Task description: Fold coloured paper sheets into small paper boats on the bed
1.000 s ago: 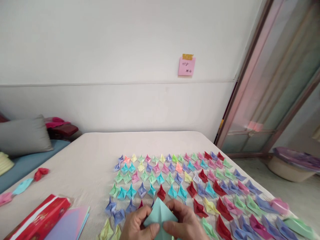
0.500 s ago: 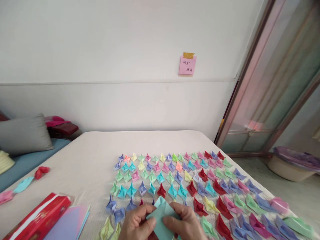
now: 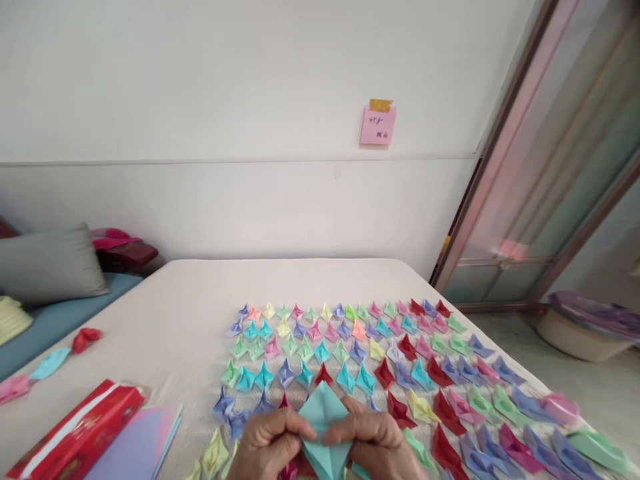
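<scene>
A pale teal sheet of folding paper, creased into a pointed diamond, is held between my two hands at the bottom centre. My left hand pinches its left edge with thumb and fingers. On the other side my right hand grips the right edge, its thumb near the middle crease. Beneath and beyond the hands, rows of small folded paper boats in blue, green, pink, red and yellow cover the cloth. Some boats close to me are hidden by my hands.
On the left of the covered table lie a red packet and a stack of coloured paper. Further left are several folded paper pieces. A grey cushion rests behind. A pink note hangs on the wall. A lidded tub stands at right.
The teal paper has been turned and spread from a narrower folded shape into a wider diamond. Both hands have shifted their hold to its side edges.
</scene>
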{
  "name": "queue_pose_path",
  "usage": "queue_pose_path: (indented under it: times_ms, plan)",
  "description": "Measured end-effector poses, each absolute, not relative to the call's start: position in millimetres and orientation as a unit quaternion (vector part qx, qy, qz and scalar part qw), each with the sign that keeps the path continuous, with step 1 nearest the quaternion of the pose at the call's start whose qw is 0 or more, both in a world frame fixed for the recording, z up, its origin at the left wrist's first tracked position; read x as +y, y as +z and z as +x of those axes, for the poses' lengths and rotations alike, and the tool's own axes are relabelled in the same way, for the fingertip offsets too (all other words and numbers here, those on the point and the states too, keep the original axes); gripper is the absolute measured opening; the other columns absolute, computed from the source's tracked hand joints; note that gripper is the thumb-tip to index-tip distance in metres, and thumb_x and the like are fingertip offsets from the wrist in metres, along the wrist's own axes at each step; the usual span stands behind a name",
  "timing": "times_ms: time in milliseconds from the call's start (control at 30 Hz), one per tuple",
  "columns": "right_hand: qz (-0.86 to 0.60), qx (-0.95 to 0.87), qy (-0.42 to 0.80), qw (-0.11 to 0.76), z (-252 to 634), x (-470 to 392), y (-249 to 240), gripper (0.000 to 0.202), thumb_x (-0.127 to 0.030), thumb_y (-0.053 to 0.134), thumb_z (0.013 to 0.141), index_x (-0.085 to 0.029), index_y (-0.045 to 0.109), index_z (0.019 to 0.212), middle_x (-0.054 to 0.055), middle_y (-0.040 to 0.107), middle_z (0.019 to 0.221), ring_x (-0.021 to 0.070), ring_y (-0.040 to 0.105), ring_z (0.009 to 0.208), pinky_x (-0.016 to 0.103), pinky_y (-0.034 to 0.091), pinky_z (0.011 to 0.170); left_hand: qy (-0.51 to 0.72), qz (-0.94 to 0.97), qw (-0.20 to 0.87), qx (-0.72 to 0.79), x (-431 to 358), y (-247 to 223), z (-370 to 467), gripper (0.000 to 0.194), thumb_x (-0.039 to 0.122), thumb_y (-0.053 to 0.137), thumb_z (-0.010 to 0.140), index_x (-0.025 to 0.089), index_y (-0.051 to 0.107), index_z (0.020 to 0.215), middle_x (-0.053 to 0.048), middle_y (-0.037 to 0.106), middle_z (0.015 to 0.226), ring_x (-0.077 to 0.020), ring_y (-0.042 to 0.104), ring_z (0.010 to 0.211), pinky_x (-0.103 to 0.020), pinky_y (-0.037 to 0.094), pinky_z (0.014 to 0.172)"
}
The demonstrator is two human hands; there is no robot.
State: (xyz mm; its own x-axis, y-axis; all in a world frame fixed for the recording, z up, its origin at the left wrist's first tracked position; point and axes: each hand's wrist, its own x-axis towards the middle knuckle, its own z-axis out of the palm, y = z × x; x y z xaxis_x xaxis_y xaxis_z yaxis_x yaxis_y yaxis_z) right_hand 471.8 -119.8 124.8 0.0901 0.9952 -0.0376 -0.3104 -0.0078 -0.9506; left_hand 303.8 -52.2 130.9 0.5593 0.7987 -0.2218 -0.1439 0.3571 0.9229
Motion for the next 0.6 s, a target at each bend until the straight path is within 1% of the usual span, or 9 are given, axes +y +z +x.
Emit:
queue_pose_path:
  times_ms: [133,233,300,367,400,467,533,600]
  plan:
    - [-0.449,-0.388,0.554,0.584,473,-122,124,0.034,-0.006,0.058,0.060,-0.026,0.083,0.070,0.006,0.073,0.097,0.0221,0.066,0.080,0.028,0.049,0.061,0.309,0.505,0.720,0.363,-50,129,303,0.012,0.028,0.074,0.065,0.017,0.076,0.059,0.003,0.059,0.048,-0.0104,0.047,0.046,-0.020,0.033,0.047]
    - [-0.480,-0.386,0.540,0.573,477,-126,119,0.037,-0.006,0.054,0.059,-0.026,0.083,0.074,0.006,0.074,0.101,0.0252,0.066,0.087,0.033,0.051,0.072,0.312,0.558,0.677,0.365,-49,129,301,0.014,0.023,0.068,0.068,0.018,0.075,0.057,0.003,0.058,0.052,-0.0117,0.047,0.052,-0.022,0.033,0.052]
    - [-0.523,-0.390,0.515,0.556,480,-129,118,0.038,-0.007,0.054,0.061,-0.026,0.083,0.079,0.006,0.074,0.108,0.0284,0.065,0.097,0.037,0.049,0.082,0.304,0.582,0.662,0.361,-47,129,300,0.016,0.022,0.064,0.071,0.019,0.075,0.060,0.003,0.058,0.056,-0.0126,0.047,0.056,-0.022,0.034,0.055]
    - [-0.561,-0.408,0.493,0.525,483,-131,119,0.037,-0.009,0.057,0.062,-0.025,0.082,0.083,0.007,0.074,0.112,0.0319,0.063,0.105,0.040,0.047,0.088,0.295,0.605,0.646,0.360,-46,128,299,0.017,0.022,0.061,0.073,0.018,0.075,0.064,0.002,0.058,0.059,-0.0134,0.047,0.057,-0.023,0.034,0.057]
    - [-0.571,-0.420,0.488,0.509,484,-131,121,0.035,-0.011,0.059,0.063,-0.025,0.082,0.086,0.007,0.074,0.111,0.0334,0.063,0.105,0.041,0.047,0.088,0.293,0.620,0.634,0.358,-46,127,298,0.018,0.022,0.059,0.074,0.018,0.075,0.066,0.002,0.058,0.060,-0.0138,0.047,0.058,-0.023,0.034,0.057]
    - [-0.572,-0.441,0.489,0.489,484,-131,125,0.030,-0.017,0.062,0.067,-0.025,0.082,0.089,0.008,0.077,0.100,0.0347,0.065,0.100,0.042,0.048,0.085,0.287,0.646,0.611,0.355,-45,124,297,0.020,0.023,0.056,0.075,0.017,0.075,0.068,0.001,0.057,0.059,-0.0140,0.046,0.057,-0.024,0.034,0.057]
    - [-0.567,-0.450,0.488,0.488,482,-129,128,0.025,-0.023,0.063,0.071,-0.025,0.081,0.088,0.008,0.079,0.087,0.0342,0.067,0.095,0.042,0.049,0.082,0.279,0.666,0.596,0.350,-45,123,297,0.022,0.022,0.053,0.077,0.016,0.074,0.070,0.002,0.053,0.057,-0.0136,0.043,0.055,-0.024,0.032,0.055]
    - [-0.564,-0.454,0.478,0.496,481,-127,128,0.022,-0.025,0.064,0.073,-0.025,0.082,0.085,0.007,0.077,0.077,0.0332,0.067,0.094,0.040,0.049,0.080,0.275,0.669,0.600,0.341,-45,122,297,0.021,0.023,0.053,0.076,0.015,0.072,0.071,0.004,0.048,0.053,-0.0123,0.037,0.051,-0.024,0.028,0.051]
